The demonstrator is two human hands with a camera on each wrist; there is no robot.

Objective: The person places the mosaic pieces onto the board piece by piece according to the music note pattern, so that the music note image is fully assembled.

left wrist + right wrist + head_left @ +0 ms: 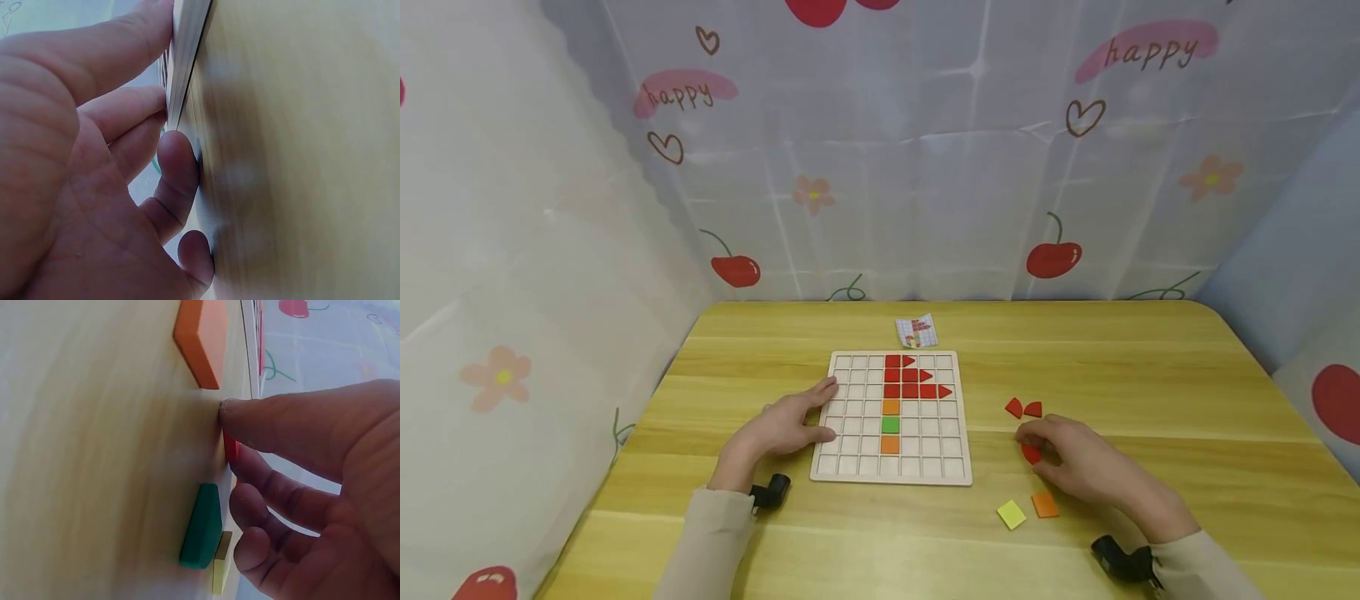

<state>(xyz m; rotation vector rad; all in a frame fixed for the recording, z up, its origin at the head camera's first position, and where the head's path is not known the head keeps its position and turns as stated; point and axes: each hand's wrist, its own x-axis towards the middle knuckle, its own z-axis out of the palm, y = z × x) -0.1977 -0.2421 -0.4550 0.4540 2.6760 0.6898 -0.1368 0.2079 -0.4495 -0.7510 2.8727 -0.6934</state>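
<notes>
A white grid board (pixel 925 462) lies on the table, with my left hand (pixel 782 425) at its left edge. In the left wrist view the thumb and forefinger touch the board's side (pixel 181 69). My right hand (pixel 1075 458) pinches a small red piece (pixel 1030 453) between thumb and fingers, low at the tabletop right of the board. The red piece (pixel 231 450) is partly covered by the fingertips. On the board, red squares and triangles (pixel 910 391) form three rows, above a column of orange, green (pixel 891 425) and orange squares.
Two red rounded wedge pieces (pixel 1014 407) lie beyond the right hand. A yellow square (pixel 1011 515) and an orange square (pixel 1045 505) lie nearer. The right wrist view shows a green piece (pixel 203 528) beside a pale yellow one (pixel 220 562). A printed pattern card (pixel 917 331) lies behind the board.
</notes>
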